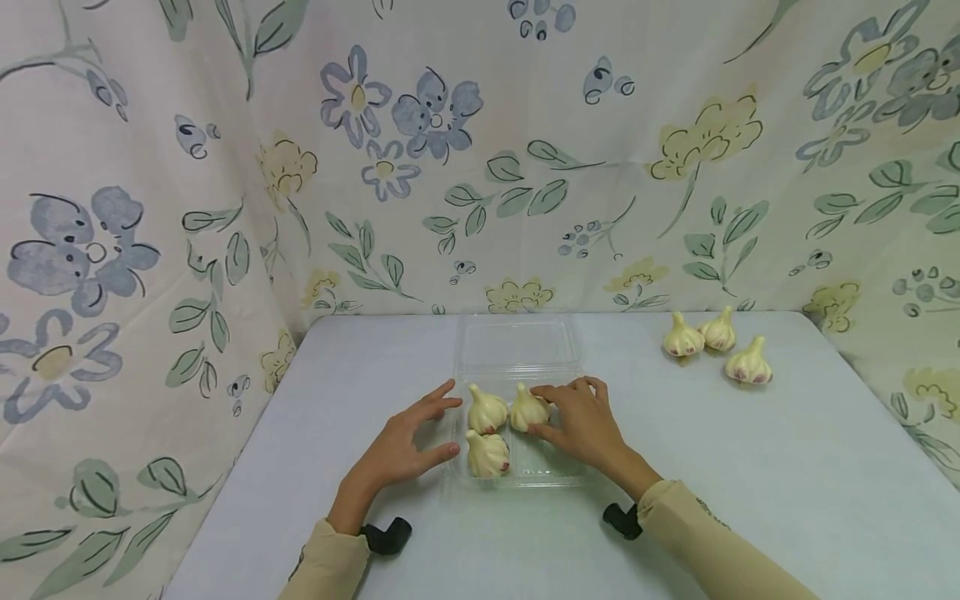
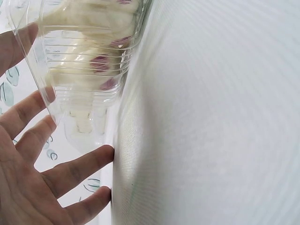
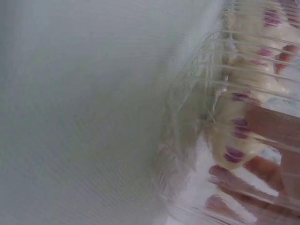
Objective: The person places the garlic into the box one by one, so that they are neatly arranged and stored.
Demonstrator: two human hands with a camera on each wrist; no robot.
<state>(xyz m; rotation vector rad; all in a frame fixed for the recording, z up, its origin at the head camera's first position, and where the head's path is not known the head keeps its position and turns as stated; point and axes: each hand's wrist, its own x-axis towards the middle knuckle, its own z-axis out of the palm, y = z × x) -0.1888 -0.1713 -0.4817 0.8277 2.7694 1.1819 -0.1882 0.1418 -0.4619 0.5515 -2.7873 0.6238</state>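
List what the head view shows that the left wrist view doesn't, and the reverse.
Only the head view: the right hand touching a garlic bulb, both tan sleeves, and three garlic bulbs at the far right of the white tabletop.

Only the left wrist view: the palm side of the left hand, and the ridged outer wall of the clear plastic container.

Both: that hand and container, garlic bulbs inside it, the tabletop and floral curtain.

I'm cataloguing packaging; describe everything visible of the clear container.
The container looks like clear, thin plastic with ribbed walls, its lid folded back open. It sits upright on the table, three garlic bulbs inside, two at left. The left hand appears to touch its left edge; the right hand grips the back right bulb.
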